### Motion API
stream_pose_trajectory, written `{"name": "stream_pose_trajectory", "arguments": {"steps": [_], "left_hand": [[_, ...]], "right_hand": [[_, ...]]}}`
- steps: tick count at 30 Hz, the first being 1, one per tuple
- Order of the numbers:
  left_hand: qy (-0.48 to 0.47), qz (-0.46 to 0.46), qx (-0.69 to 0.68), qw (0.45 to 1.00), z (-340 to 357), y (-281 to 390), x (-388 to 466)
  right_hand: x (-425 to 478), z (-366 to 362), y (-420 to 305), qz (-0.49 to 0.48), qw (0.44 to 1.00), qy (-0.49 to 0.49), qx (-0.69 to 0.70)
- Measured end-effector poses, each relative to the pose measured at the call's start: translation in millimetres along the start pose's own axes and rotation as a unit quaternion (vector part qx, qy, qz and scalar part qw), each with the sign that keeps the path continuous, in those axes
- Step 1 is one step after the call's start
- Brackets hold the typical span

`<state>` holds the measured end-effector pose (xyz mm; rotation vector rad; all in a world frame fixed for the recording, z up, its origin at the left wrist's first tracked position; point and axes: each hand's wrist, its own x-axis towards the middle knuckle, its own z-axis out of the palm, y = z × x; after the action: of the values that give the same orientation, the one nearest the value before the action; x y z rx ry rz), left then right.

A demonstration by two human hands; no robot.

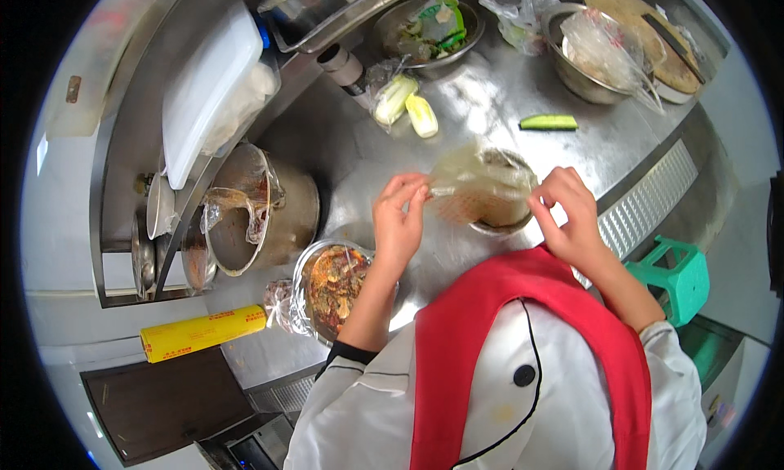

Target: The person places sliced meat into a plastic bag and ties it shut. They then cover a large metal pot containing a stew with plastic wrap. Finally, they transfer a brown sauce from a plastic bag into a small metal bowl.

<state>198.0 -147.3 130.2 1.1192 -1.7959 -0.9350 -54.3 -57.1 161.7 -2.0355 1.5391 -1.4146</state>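
Between my two hands a thin, clear plastic bag with reddish print is stretched over a round metal bowl. My left hand pinches the bag's left edge between thumb and fingers. At the opposite edge, by the bowl's right rim, my right hand pinches the plastic too. The bowl's contents are partly hidden by the bag. Beyond the bag lie a cut piece of cucumber and pale leafy vegetable pieces, one of them partly in plastic.
Left of my left forearm stands a film-covered bowl of chili-red food, near a big metal pot and a yellow box. At the back are a bowl of greens, a bowl with plastic bags and a knife on a round board. A green stool stands right.
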Motion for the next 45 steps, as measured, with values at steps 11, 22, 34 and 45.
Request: {"name": "stream_pose_trajectory", "arguments": {"steps": [11, 22, 34, 45], "left_hand": [[0.025, 0.054, 0.055, 0.997, -0.2, 1.1, 15.8], [0.056, 0.184, 0.195, 0.962, 11.0, 43.1, 10.4], [0.037, 0.094, -0.013, 0.995, 30.9, 18.3, 13.0], [-0.012, 0.008, -0.057, 0.998, 31.5, 0.7, 12.5]], "right_hand": [[3.4, 0.9, 4.5, 0.033, 0.995, -0.054, 0.082], [0.0, 8.6, 11.1, 0.106, 0.987, -0.051, 0.108], [3.9, 8.3, -3.5, -0.022, 0.996, 0.026, 0.079], [-13.8, 19.9, -6.9, -0.07, 0.996, 0.012, -0.046]]}}
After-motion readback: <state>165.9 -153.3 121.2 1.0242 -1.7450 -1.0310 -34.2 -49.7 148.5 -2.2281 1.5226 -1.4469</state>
